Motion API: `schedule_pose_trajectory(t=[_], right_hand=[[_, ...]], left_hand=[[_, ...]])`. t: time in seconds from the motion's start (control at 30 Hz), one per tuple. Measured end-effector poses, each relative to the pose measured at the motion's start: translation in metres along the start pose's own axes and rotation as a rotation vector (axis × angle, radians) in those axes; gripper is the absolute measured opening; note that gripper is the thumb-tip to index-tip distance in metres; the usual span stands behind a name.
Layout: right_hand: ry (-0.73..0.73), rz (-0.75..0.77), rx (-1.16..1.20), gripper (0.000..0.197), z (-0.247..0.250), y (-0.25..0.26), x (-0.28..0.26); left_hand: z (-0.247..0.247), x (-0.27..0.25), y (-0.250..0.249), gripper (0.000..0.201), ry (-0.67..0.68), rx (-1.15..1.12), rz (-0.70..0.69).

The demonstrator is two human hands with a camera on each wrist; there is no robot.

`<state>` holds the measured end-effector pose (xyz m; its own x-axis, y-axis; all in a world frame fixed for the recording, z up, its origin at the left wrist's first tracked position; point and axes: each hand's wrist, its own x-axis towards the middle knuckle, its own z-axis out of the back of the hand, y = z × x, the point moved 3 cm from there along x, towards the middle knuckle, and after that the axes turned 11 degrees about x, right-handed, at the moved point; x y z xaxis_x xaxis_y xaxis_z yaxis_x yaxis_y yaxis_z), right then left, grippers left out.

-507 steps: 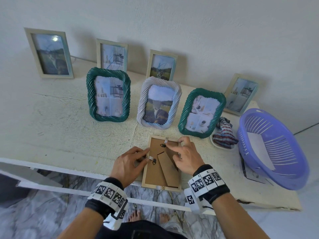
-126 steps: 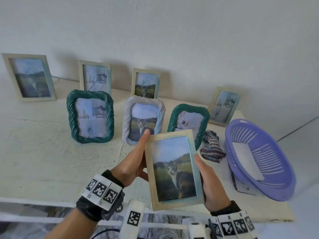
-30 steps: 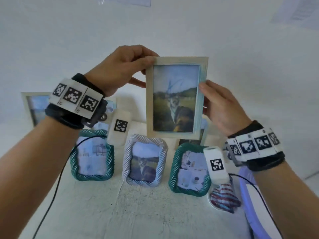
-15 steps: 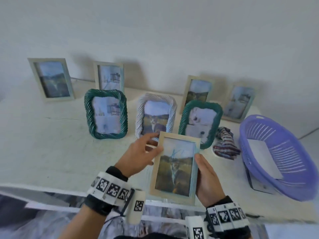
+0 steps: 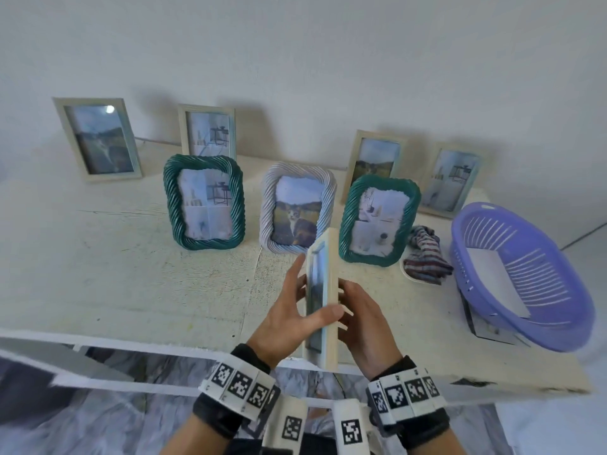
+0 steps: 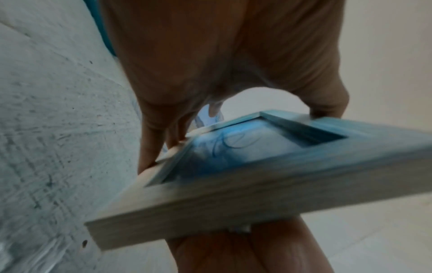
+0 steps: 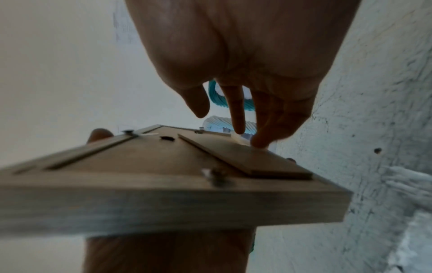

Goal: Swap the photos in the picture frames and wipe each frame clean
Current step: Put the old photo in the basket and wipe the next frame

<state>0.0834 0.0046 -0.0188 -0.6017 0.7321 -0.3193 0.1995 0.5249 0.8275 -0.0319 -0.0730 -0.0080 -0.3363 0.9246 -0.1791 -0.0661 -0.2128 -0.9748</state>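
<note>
Wooden frame (image 5: 323,300): held edge-on above the worktop (image 5: 115,280) front edge, glass side facing 9 o'clock, backing facing 3 o'clock. Left hand (image 5: 289,318): grip clasped on the frame, thumb across its near edge, fingers flat along the glass face. Right hand (image 5: 364,323): grip on the backing side, fingertips (image 7: 258,143) pressing the stand flap. At 12 o'clock, just beyond: white rope frame (image 5: 297,208); green rope frame (image 5: 377,221) at 1 o'clock.
</note>
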Motion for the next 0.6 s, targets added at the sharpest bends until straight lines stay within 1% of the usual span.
schedule_pose_trajectory(t=[0.07,0.13,0.23,0.3,0.33,0.37,0.43,0.5,0.53,0.57,0.6], right_hand=[[-0.013,0.039,-0.082,0.039,0.001,-0.002,0.001],[-0.067,0.073,-0.115,0.033,0.004,-0.001,0.002],[-0.146,0.094,-0.107,0.024,0.013,0.002,0.003],[-0.170,0.126,-0.190,0.017,0.022,0.001,0.004],[-0.174,0.156,-0.276,0.014,0.027,0.000,0.004],[-0.171,0.183,-0.388,0.012,0.030,-0.002,0.004],[-0.139,0.220,-0.606,0.016,0.033,-0.006,0.004],[-0.104,0.256,-0.765,0.019,0.034,-0.010,0.005],[-0.092,0.277,-0.834,0.020,0.034,-0.014,0.005],[-0.087,0.299,-0.899,0.020,0.035,-0.017,0.006],[-0.089,0.323,-0.959,0.021,0.036,-0.021,0.007]], left_hand=[[0.002,-0.003,0.006,0.107,0.048,-0.125,0.001],[0.009,-0.006,0.008,0.099,0.059,-0.221,-0.011],[0.029,-0.010,0.015,0.078,-0.025,-0.265,-0.059],[0.044,-0.011,0.029,0.061,-0.117,-0.250,-0.035],[0.049,-0.011,0.039,0.055,-0.156,-0.218,-0.001],[0.053,-0.009,0.048,0.052,-0.183,-0.155,0.031],[0.056,-0.007,0.062,0.044,-0.224,0.107,0.066],[0.053,-0.004,0.068,0.033,-0.286,0.431,0.053],[0.051,-0.004,0.067,0.026,-0.316,0.555,0.034],[0.047,-0.004,0.067,0.022,-0.338,0.646,0.014],[0.044,-0.003,0.067,0.024,-0.349,0.707,0.008]])
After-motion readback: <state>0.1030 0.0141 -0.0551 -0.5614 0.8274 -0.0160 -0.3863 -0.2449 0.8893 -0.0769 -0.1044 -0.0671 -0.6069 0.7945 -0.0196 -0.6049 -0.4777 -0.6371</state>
